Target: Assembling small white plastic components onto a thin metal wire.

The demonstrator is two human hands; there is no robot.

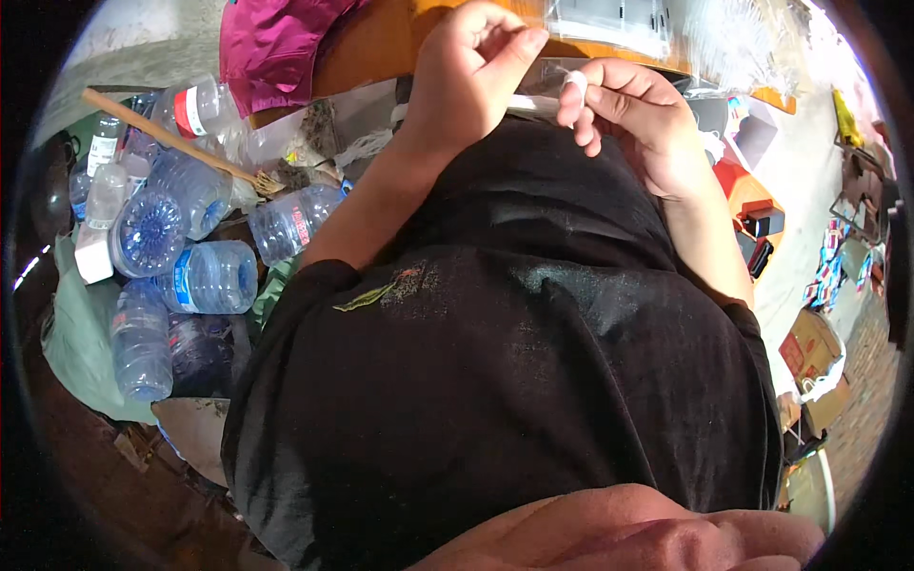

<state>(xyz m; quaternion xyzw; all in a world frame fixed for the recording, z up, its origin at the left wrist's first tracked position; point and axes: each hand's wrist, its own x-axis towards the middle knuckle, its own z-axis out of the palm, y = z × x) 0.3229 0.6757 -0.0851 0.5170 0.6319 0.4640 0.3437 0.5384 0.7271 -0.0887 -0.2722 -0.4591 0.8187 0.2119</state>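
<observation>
Both hands are raised at the near edge of an orange-brown wooden table [381, 43]. My left hand [466, 81] is closed, thumb against the curled forefinger; anything in that pinch is too small to name. Facing it, my right hand [647, 119] is closed too, with the thumb bent toward the forefinger. A white band [573, 88], like tape or a finger cover, sits around one of its fingertips. A thin clear wisp shows beside that fingertip, but I cannot tell what it is. The two hands are apart.
Clear plastic packets [609, 27] lie on the table, with a magenta cloth [276, 52] over its left side. Empty plastic bottles [209, 276] and a wooden-handled brush [171, 138] are piled at left. An orange box [747, 205] and a cardboard box [809, 347] stand at right.
</observation>
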